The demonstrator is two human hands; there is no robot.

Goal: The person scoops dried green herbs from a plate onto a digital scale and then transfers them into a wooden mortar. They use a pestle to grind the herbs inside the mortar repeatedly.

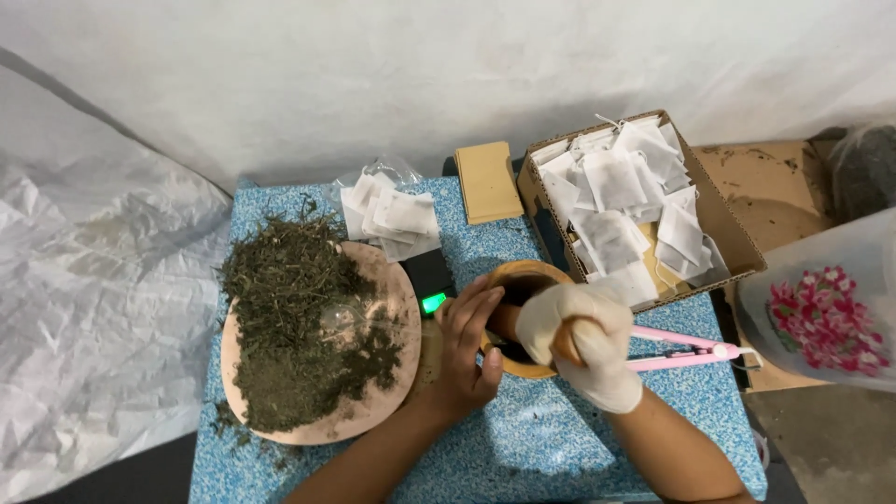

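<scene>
Wooden mortar [523, 280] at desk [541, 439] centre, steadied by bare left hand [467, 345] curled against its rim to stop sliding. Gloved right hand [583, 341] clenched around wooden pestle [563, 343], pressing into bowl. Dried herbs [289, 317] heaped close on round board [397, 308], within reach.

The round wooden mortar [523, 280] at centre looks smooth and warm brown — matt, like the wooden pestle [563, 343] gripped in the right hand [588, 345], which wears a thin white glove. The bare left hand [467, 350] steadies the mortar's rim. At left, a matt tan round tray [392, 289] carries coarse, dry green herb [299, 327]. Far right, a brown cardboard box [733, 233] holds thin white paper sachets [621, 201] — soft, fibrous.
</scene>
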